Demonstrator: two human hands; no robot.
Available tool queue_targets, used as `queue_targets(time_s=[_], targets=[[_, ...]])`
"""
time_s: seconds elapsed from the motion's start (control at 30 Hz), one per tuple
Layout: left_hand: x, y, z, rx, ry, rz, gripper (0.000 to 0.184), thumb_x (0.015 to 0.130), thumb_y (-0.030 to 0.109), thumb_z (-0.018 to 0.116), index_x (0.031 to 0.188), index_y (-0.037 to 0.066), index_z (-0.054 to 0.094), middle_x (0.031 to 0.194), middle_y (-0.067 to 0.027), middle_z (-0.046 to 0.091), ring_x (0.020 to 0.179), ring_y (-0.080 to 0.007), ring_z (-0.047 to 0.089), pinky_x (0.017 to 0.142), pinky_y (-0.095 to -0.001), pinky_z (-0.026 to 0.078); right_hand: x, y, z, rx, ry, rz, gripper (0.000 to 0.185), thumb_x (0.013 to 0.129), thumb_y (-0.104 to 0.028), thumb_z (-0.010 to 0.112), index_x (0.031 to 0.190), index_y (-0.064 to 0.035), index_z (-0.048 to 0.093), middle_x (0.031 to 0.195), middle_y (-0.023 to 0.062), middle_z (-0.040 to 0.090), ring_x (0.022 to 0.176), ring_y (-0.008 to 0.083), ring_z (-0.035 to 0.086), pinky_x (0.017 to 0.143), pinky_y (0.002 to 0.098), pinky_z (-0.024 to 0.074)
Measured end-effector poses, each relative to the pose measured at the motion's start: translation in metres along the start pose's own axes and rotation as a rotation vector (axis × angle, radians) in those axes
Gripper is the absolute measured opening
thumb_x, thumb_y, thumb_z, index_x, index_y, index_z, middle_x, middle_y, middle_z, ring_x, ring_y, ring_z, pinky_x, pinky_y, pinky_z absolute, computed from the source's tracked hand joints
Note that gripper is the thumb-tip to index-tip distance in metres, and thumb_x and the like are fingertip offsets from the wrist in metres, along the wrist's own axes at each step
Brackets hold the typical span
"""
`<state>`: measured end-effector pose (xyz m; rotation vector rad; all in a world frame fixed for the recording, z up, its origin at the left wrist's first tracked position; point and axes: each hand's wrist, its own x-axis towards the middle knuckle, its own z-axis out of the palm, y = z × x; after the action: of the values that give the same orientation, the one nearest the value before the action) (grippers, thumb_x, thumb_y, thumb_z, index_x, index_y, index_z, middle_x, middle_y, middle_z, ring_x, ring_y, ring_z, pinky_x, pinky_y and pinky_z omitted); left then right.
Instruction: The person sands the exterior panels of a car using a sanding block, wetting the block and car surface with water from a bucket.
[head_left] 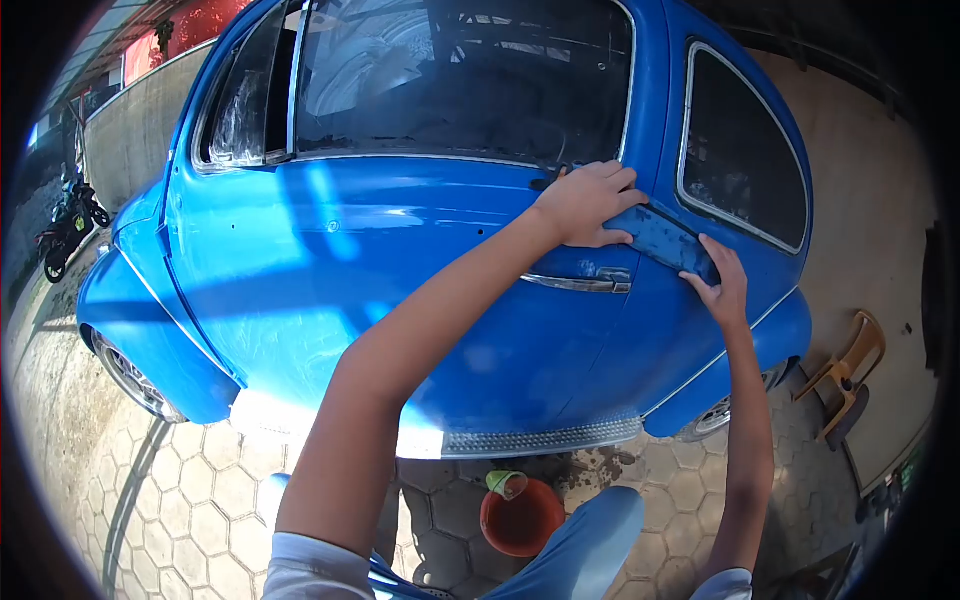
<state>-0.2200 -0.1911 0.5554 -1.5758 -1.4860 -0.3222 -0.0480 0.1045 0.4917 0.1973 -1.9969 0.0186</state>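
Observation:
A blue car (420,260) stands side-on before me, its door handle (580,284) just below my hands. Between both hands a long, flat sanding block (662,240), bluish with a dark edge, lies slantwise against the bodywork behind the door window. My left hand (590,205) grips its upper left end, thumb below and fingers over the top. At its lower right end, my right hand (722,283) is closed round it, thumb and fingers on opposite edges. The block's underside is hidden against the car.
On the hexagonal paving (215,490) by my legs stands an orange-red bucket (522,520), with a green cup (507,485) at its rim. A running board (540,436) juts out below the door. A brown plastic chair (848,365) is at right, a motorcycle (70,225) far left.

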Motion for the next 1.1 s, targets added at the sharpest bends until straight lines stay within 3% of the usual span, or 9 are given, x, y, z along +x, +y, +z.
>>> queue_targets(time_s=[0.07,0.2,0.3,0.37,0.43,0.63,0.83,1.0,1.1], targets=[[-0.046,-0.025,-0.045,0.017,0.015,-0.068,0.057,0.087,0.052,0.073,0.127,0.011,0.069,0.110,-0.0106,0.061,0.107,-0.0297,0.060,0.095,-0.0421,0.053,0.027,-0.045,0.016,-0.025,-0.132,-0.155,0.062,0.074,-0.027,0.092,0.131,-0.0143,0.072,0.132,0.0116,0.069,0.118,0.0355,0.064,0.101,0.0458,0.0539],[-0.140,-0.071,-0.140,0.052,-0.003,-0.319,0.059,0.084,0.056,0.076,0.116,0.007,0.071,0.104,-0.0126,0.062,0.104,-0.0327,0.061,0.092,-0.0434,0.052,0.093,-0.138,0.081,0.134,-0.110,-0.314,0.053,0.081,-0.037,0.088,0.129,-0.0187,0.075,0.128,0.0084,0.067,0.121,0.0318,0.060,0.103,0.0462,0.0527],[-0.217,-0.091,-0.205,-0.007,0.068,-0.513,0.059,0.077,0.049,0.087,0.109,0.003,0.070,0.098,-0.0146,0.065,0.098,-0.0346,0.065,0.089,-0.0430,0.053,0.145,-0.225,0.124,0.233,-0.215,-0.295,0.051,0.086,-0.052,0.081,0.128,-0.0236,0.076,0.128,0.0076,0.066,0.123,0.0289,0.059,0.104,0.0448,0.0520],[-0.272,-0.100,-0.237,0.113,0.081,-0.567,0.056,0.075,0.044,0.091,0.103,0.002,0.067,0.096,-0.0139,0.064,0.096,-0.0340,0.065,0.087,-0.0412,0.053,0.164,-0.283,0.157,0.201,-0.134,-0.449,0.053,0.085,-0.059,0.078,0.127,-0.0271,0.076,0.126,0.0082,0.067,0.122,0.0281,0.060,0.102,0.0448,0.0530],[-0.329,-0.096,-0.253,0.132,0.139,-0.686,0.054,0.074,0.040,0.091,0.101,0.002,0.065,0.094,-0.0144,0.060,0.090,-0.0335,0.061,0.084,-0.0410,0.050,0.179,-0.330,0.187,0.246,-0.094,-0.541,0.052,0.084,-0.060,0.078,0.126,-0.0290,0.076,0.124,0.0081,0.067,0.121,0.0276,0.061,0.101,0.0461,0.0535],[-0.429,-0.072,-0.263,0.391,0.264,-0.681,0.055,0.081,0.043,0.086,0.108,-0.001,0.068,0.098,-0.0170,0.063,0.091,-0.0367,0.060,0.083,-0.0431,0.050,0.188,-0.418,0.228,0.285,-0.071,-0.683,0.052,0.082,-0.062,0.079,0.122,-0.0290,0.075,0.120,0.0072,0.067,0.120,0.0275,0.062,0.103,0.0455,0.0530],[-0.405,-0.058,-0.244,0.433,0.261,-0.720,0.047,0.086,0.041,0.078,0.107,-0.001,0.070,0.097,-0.0203,0.065,0.090,-0.0394,0.060,0.082,-0.0466,0.049,0.187,-0.392,0.219,0.282,-0.128,-0.715,0.054,0.087,-0.063,0.075,0.128,-0.0273,0.072,0.126,0.0102,0.065,0.124,0.0305,0.060,0.108,0.0476,0.0501],[-0.312,-0.058,-0.216,0.329,0.287,-0.627,0.045,0.080,0.036,0.082,0.104,0.000,0.069,0.097,-0.0152,0.065,0.091,-0.0340,0.061,0.081,-0.0430,0.052,0.169,-0.302,0.178,0.226,-0.139,-0.605,0.055,0.088,-0.061,0.076,0.130,-0.0270,0.070,0.128,0.0113,0.064,0.123,0.0312,0.059,0.107,0.0483,0.0503],[-0.244,-0.060,-0.182,0.332,0.162,-0.599,0.051,0.079,0.047,0.080,0.100,0.003,0.068,0.096,-0.0122,0.063,0.095,-0.0313,0.061,0.084,-0.0425,0.053,0.148,-0.230,0.146,0.142,-0.116,-0.492,0.058,0.083,-0.060,0.081,0.128,-0.0243,0.070,0.122,0.0104,0.064,0.116,0.0298,0.060,0.101,0.0468,0.0524]])
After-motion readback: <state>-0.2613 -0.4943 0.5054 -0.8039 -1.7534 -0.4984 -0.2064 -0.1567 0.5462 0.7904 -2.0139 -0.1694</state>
